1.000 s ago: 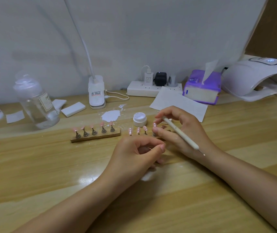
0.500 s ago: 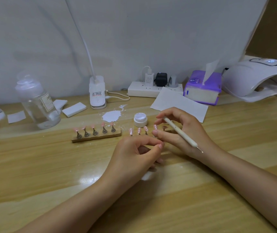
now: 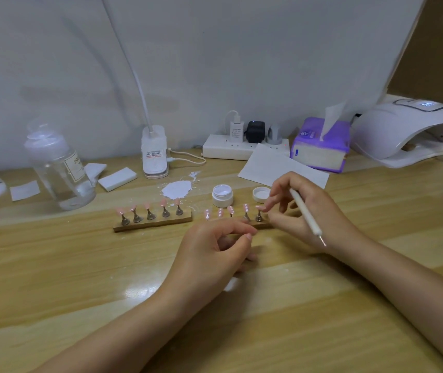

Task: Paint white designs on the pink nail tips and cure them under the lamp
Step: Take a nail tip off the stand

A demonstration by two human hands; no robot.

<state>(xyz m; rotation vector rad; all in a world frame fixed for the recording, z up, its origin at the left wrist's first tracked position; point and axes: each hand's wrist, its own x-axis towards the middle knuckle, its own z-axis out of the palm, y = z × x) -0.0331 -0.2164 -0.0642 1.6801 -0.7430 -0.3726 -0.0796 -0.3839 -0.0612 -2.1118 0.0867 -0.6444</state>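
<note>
Two wooden holders carry pink nail tips on metal stands. The left holder (image 3: 151,224) has plain pink tips. The right holder (image 3: 262,224) has tips with white dots (image 3: 246,208), and my left hand (image 3: 215,251) hides most of its base. That hand curls over the holder's front, thumb and forefinger at its edge. My right hand (image 3: 306,211) grips a white dotting pen (image 3: 305,214) with the metal point toward my wrist, and its fingertips touch the rightmost tip (image 3: 260,208). An open white gel jar (image 3: 222,195) and its lid (image 3: 261,194) stand just behind. The white curing lamp (image 3: 403,135) sits at the back right.
A clear bottle (image 3: 59,168) stands at the left, with white pads (image 3: 117,179) beside it. A white paint smear (image 3: 176,190), a desk-lamp base (image 3: 154,152), a power strip (image 3: 231,149), a paper sheet (image 3: 274,164) and a purple tissue pack (image 3: 320,146) line the back of the wooden table (image 3: 80,278).
My right hand has drawn back to the right, uncovering the jar lid and the two rightmost tips. Its fingertips now touch the last tip. My left hand has stayed put.
</note>
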